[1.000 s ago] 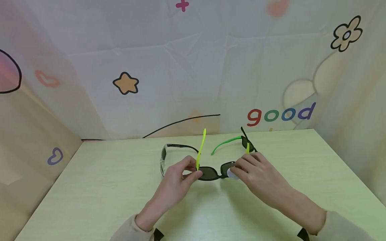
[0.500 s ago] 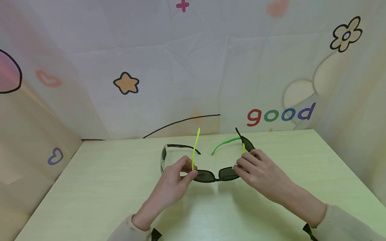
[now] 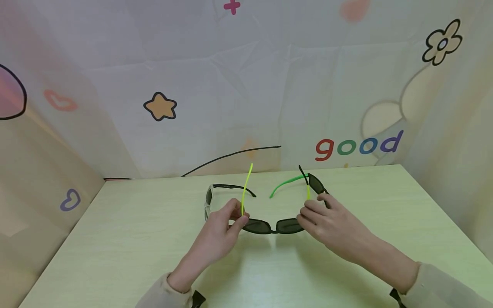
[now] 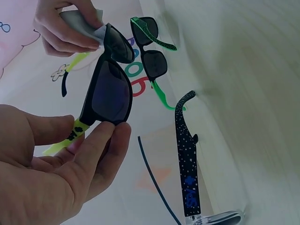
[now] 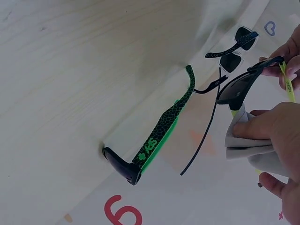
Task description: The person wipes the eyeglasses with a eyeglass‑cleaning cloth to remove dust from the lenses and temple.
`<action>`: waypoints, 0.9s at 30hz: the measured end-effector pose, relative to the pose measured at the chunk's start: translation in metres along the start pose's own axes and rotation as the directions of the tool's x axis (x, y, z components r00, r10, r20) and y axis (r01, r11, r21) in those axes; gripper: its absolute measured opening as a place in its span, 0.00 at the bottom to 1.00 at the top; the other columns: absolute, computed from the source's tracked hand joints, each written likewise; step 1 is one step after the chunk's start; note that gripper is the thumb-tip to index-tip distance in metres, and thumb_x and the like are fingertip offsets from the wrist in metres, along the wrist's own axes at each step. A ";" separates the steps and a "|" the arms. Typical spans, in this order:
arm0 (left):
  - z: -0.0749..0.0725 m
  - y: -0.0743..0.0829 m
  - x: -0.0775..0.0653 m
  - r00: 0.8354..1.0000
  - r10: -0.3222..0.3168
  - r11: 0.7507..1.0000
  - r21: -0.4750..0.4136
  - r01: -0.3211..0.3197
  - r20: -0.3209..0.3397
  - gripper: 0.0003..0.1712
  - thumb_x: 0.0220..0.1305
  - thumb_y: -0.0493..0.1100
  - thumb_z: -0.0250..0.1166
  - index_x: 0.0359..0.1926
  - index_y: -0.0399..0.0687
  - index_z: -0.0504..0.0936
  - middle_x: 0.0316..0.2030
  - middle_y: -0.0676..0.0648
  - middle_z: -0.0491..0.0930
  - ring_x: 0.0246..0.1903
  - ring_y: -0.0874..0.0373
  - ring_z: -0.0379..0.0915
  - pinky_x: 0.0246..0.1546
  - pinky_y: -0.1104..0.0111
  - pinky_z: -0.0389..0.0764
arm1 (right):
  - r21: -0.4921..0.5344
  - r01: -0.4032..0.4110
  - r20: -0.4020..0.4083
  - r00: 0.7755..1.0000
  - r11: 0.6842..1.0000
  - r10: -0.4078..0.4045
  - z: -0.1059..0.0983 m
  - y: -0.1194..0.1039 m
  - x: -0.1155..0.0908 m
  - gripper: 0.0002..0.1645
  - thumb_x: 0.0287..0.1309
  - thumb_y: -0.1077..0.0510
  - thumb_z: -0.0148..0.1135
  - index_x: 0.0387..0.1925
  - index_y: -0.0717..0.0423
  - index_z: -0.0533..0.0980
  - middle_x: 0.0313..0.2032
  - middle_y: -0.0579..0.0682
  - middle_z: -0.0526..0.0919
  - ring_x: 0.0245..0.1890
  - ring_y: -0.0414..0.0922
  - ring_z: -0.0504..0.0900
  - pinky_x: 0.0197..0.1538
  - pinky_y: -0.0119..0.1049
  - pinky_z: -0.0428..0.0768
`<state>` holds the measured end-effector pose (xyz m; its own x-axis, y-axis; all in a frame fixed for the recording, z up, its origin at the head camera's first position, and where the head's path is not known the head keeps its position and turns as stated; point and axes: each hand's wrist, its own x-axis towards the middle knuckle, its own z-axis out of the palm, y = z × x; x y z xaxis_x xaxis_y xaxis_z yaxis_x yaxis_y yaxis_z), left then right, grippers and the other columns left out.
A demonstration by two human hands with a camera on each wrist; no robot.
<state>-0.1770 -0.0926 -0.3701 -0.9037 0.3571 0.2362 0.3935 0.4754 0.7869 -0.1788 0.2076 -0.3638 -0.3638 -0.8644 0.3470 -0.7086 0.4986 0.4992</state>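
Observation:
Black-framed sunglasses (image 3: pixel 257 226) with neon yellow temples are held above the table, lenses facing me and temples unfolded away from me. At their left hinge, my left hand (image 3: pixel 221 231) pinches the frame corner and temple between thumb and fingers. My right hand (image 3: pixel 335 231) grips a folded pale grey cloth (image 5: pixel 251 143) around the yellow temple at the other hinge. In the left wrist view the cloth (image 4: pixel 78 27) sits between thumb and fingers beside the far lens. From the head, my right hand hides the cloth.
On the light wooden table (image 3: pixel 127 239), clear-framed sunglasses (image 3: pixel 209 201) with dark speckled temples stand behind my left hand. Dark sunglasses (image 3: pixel 316 183) with green temples stand behind my right hand, partly covered by it. A printed curtain (image 3: pixel 231 85) hangs along the table's back edge.
The sunglasses have shifted left and slightly toward me, with both hands on them. My right hand with the cloth has gone from the right lens to the hinge and temple.

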 end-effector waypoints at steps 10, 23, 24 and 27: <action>-0.003 0.000 0.001 1.000 -0.018 0.999 0.047 0.017 0.022 0.05 0.76 0.35 0.59 0.39 0.48 0.74 0.43 0.45 0.86 0.38 0.55 0.81 0.38 0.63 0.83 | -0.007 0.050 -0.016 0.999 0.999 -0.050 0.000 -0.004 0.000 0.13 0.52 0.75 0.68 0.37 0.59 0.78 0.36 0.50 0.83 0.45 0.50 0.75 0.57 0.53 0.75; -0.009 -0.001 0.004 0.995 -0.095 0.995 0.014 0.095 0.026 0.06 0.75 0.39 0.62 0.38 0.50 0.75 0.41 0.45 0.86 0.38 0.55 0.85 0.35 0.61 0.83 | -0.069 0.144 -0.029 0.989 0.987 -0.147 0.001 -0.010 0.000 0.36 0.69 0.77 0.18 0.33 0.58 0.77 0.33 0.50 0.78 0.42 0.48 0.73 0.55 0.50 0.75; -0.010 -0.001 0.004 0.994 -0.106 0.994 0.006 0.105 0.026 0.06 0.75 0.40 0.62 0.37 0.51 0.75 0.41 0.45 0.86 0.38 0.56 0.84 0.35 0.61 0.82 | -0.072 0.151 -0.032 0.988 0.986 -0.153 0.001 -0.011 0.000 0.35 0.69 0.77 0.19 0.33 0.58 0.77 0.33 0.49 0.77 0.42 0.48 0.73 0.54 0.49 0.75; -0.012 -0.003 0.005 0.991 -0.128 0.991 -0.021 0.129 0.024 0.06 0.74 0.41 0.64 0.38 0.51 0.75 0.39 0.48 0.86 0.38 0.58 0.83 0.34 0.61 0.81 | -0.061 0.164 -0.051 0.985 0.985 -0.167 0.001 -0.013 0.000 0.35 0.71 0.76 0.20 0.34 0.57 0.77 0.33 0.49 0.76 0.41 0.48 0.73 0.53 0.48 0.75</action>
<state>-0.1845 -0.1015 -0.3641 -0.9423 0.3127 0.1195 0.2704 0.5007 0.8223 -0.1703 0.2014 -0.3715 -0.2089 -0.9312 0.2988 -0.7208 0.3531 0.5965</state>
